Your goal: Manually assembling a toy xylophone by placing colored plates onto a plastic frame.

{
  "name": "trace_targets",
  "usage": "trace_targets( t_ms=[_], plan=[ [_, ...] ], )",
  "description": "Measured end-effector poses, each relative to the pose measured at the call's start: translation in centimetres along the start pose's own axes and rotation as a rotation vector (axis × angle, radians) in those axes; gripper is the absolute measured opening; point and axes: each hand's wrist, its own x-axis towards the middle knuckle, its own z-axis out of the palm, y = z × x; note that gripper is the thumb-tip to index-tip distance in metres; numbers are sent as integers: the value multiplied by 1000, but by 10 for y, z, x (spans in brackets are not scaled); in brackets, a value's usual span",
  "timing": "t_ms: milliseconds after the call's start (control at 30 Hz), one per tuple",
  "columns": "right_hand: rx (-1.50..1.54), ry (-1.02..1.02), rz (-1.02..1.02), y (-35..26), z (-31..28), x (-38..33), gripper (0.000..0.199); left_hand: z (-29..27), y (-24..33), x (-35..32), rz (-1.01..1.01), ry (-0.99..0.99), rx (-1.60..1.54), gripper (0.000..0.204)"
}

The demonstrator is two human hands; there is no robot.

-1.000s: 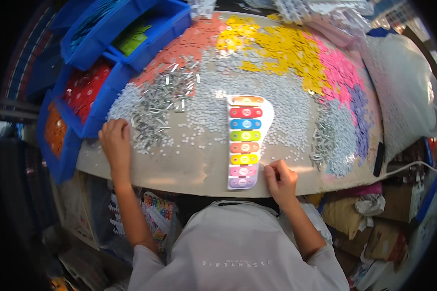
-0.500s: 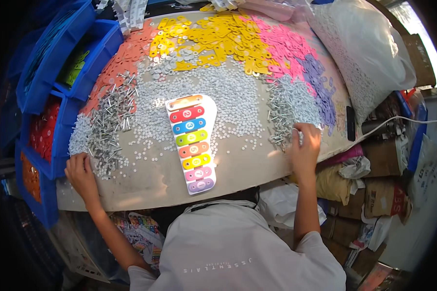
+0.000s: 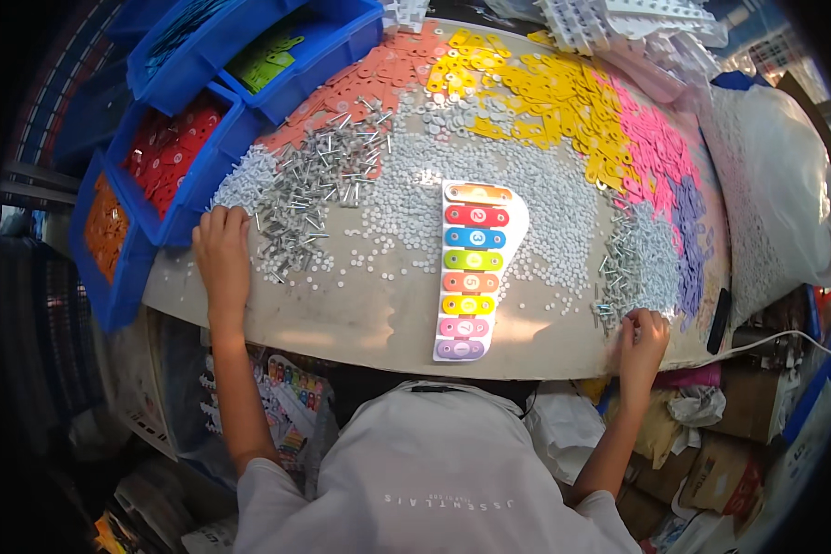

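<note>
A: Where is the flat white board with eight rounded bars of different colours (image 3: 474,261)?

B: Lying on the beige counter (image 3: 369,314), near the front edge, its purple bar nearest the person. Both hands are well apart from it.

A: And the left hand (image 3: 220,242)?

B: At the near edge of a heap of small white plastic pieces (image 3: 246,180), just beside a blue plastic bin (image 3: 200,197) of red parts. Its fingers are bent, side by side; I can't tell whether they grip anything.

A: The right hand (image 3: 644,334)?

B: At the near end of a heap of small pale pieces (image 3: 654,258), close to thin silver metal pins (image 3: 616,263). Thumb and forefinger are near each other; whether they pinch a piece, I can't tell.

A: Beyond the board?

B: Small round white discs (image 3: 545,194), spread widely.
</note>
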Motion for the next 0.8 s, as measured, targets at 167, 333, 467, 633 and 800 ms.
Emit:
trace_targets(
  t_ms=[167,333,467,633,800],
  plan=[
    [-61,9,-1,-5,3,-4,7,3,-4,-1,10,14,-5,8],
    [-86,72,-51,-3,6,-7,6,1,-4,-3,30,31,-38,8],
    [420,34,288,-3,0,-5,9,1,-5,-3,27,21,-44,8],
    [1135,-70,301,-52,-20,15,9,2,1,1,1,14,-2,8],
    [1336,-395,240,-118,5,54,10,-2,-3,-1,33,6,-24,6]
  ],
)
